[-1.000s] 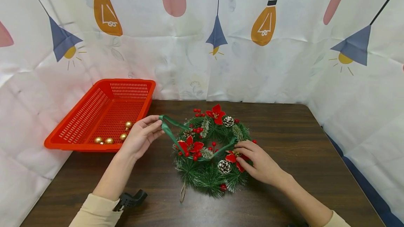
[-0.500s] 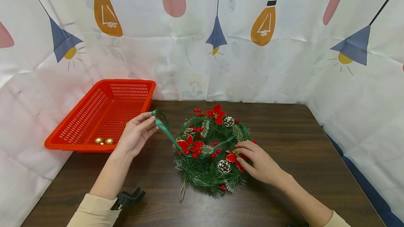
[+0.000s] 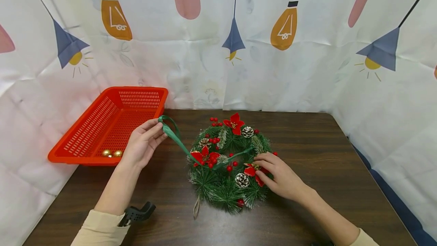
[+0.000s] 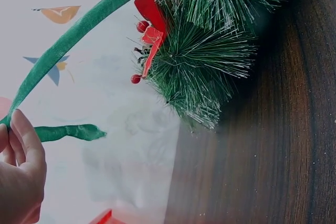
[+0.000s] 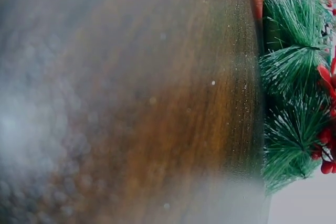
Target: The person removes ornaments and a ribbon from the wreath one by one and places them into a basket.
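Note:
In the head view my left hand [image 3: 140, 145] pinches a green ribbon [image 3: 175, 137] between thumb and fingers, left of a Christmas wreath [image 3: 218, 193]. From there the ribbon slants down to the wreath and crosses its middle toward the right. Its loose end curls beyond my fingertips and shows in the left wrist view as a ribbon tail [image 4: 73, 131]. My right hand [image 3: 281, 177] holds the wreath's right side, fingers and thumb over a red poinsettia [image 3: 250, 171]. Pine cones and red berries also decorate the wreath, which lies on the table.
A red plastic basket [image 3: 76, 139] stands at the back left of the dark wooden table [image 3: 307, 136], with gold balls [image 3: 106, 152] inside. A twine loop [image 3: 196, 208] sticks out at the wreath's front. A printed white curtain [image 3: 205, 67] hangs behind.
My left hand has moved left and slightly away from me, drawing the ribbon with it. The ribbon's upper strand has come off the wreath and now hangs as a loose curl. My right hand stays put.

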The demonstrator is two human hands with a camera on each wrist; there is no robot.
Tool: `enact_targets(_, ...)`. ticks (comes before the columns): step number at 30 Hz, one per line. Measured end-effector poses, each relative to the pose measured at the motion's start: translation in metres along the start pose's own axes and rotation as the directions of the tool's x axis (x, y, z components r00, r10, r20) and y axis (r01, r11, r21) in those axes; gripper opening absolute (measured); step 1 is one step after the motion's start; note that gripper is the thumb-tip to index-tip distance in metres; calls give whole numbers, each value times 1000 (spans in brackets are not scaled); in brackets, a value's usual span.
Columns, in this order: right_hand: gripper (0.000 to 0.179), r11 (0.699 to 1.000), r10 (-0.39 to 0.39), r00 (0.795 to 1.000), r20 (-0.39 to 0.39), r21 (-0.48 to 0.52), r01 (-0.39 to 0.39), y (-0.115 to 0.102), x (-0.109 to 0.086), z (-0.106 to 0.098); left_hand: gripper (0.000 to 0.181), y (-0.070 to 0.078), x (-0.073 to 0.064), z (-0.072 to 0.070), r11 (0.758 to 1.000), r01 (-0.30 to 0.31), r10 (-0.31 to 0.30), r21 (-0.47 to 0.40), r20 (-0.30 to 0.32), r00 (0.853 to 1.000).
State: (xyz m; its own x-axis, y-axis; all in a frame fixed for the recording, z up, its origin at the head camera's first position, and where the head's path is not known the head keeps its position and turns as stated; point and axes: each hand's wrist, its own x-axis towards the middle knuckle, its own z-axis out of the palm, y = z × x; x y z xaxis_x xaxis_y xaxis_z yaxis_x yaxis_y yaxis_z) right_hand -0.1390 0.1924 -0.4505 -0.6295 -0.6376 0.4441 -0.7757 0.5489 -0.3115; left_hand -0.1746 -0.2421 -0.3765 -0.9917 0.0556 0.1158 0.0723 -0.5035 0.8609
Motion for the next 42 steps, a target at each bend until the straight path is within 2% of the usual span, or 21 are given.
enact_targets(13,26,1000,-9,1000,-26,-6,9,3,-1,2,12,10,4,-4,999,-36,35,-34,-35,999)
enact_targets(24,24,1000,-5,1000,-11,-5,5,3,0,2,12,23,6,-9,985,-73,60,-156,-85,995)
enact_targets(33,25,1000,-8,1000,-22,-4,8,2,2,2,12,31,7,-11,981,-100,84,-169,-99,992)
enact_targets(42,25,1000,16,1000,5,-6,-16,1,2,1,10,41,5,-14,953,-135,85,-271,-187,979)
